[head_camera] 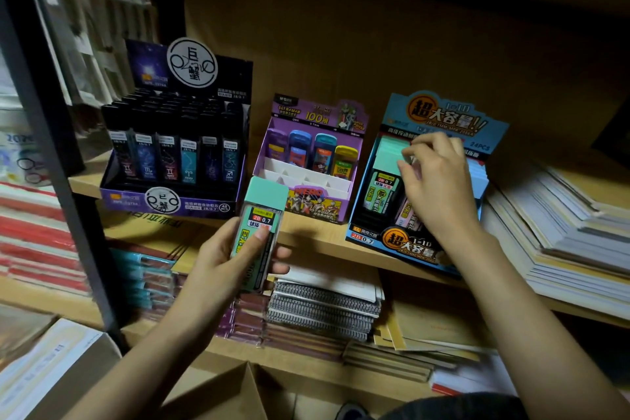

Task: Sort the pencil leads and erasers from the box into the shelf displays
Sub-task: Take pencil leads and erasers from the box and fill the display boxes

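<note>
Mint-capped clear plastic pencil-lead case [260, 235] stands upright in the left hand [221, 262], thumb and fingers pinching its lower half over the brown cardboard box flap [221, 395]. Gripped so low, it could tip and drop. Beyond, the right hand [438, 187] curls fingers onto cases in the blue cardboard display [409, 244]; pinching or not, I cannot tell. Crowded rows there could topple. Bare wooden shelf [313, 235] beside it leaves room.
</note>
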### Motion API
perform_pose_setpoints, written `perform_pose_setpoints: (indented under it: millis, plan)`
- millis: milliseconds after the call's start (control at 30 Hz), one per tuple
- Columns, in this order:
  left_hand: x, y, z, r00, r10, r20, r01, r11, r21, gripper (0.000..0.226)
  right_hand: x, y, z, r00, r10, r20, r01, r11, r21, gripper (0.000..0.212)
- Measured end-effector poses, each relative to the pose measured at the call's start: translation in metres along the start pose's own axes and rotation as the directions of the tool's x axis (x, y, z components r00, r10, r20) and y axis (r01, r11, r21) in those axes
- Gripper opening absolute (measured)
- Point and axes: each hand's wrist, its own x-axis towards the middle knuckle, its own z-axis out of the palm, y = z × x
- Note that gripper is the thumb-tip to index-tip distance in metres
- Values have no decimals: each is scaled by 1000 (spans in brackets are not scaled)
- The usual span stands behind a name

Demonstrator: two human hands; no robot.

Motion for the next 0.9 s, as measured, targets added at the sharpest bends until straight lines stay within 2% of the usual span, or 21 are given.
perform_pose_setpoints:
  millis: [67,133,200,267,367,467,533,633,667,733,800,833,900]
  plan:
    - [-1,5,4,999,34,-3,-34,999,12,31,-6,-15,-4,999,-33,-16,34,995,89,24]
    - [-4,11,6,997,72,7,-72,997,12,33,-16,-42,-6,995,-34,94,1,942,334,21]
    - [-6,16,7,996,88,25,-89,996,21,32,-27,-73,-4,954,-70,293,-132,776,616,16]
    - [-8,19,5,996,80,45,-82,996,40,30,-34,-100,1,904,-111,413,-285,563,776,11]
    - [-11,22,0,996,70,47,-72,997,37,29,-36,-119,8,866,-98,491,-431,353,830,8]
    - [-11,26,-2,995,66,72,-67,998,18,31,-31,-122,8,846,-123,518,-474,269,838,12]
    - [-8,27,0,993,71,90,-78,994,75,30,-25,-118,4,863,-133,487,-439,277,855,17]
    - [3,26,8,986,114,118,-147,932,332,39,-11,-102,-8,936,-65,346,-300,366,881,22]
    - [8,26,12,981,139,138,-187,870,457,45,-6,-93,-12,960,-25,278,-243,419,875,23]
    - [21,22,17,953,235,190,-299,629,718,53,1,-72,-21,988,65,139,-152,527,836,20]
    - [35,19,23,902,333,275,-399,398,826,50,4,-48,-26,991,132,20,-102,650,753,15]
    - [42,18,28,883,351,310,-430,346,834,48,5,-37,-28,988,155,-16,-98,699,709,14]
    - [55,14,39,862,351,365,-473,302,828,44,4,-21,-27,983,176,-57,-98,760,643,14]
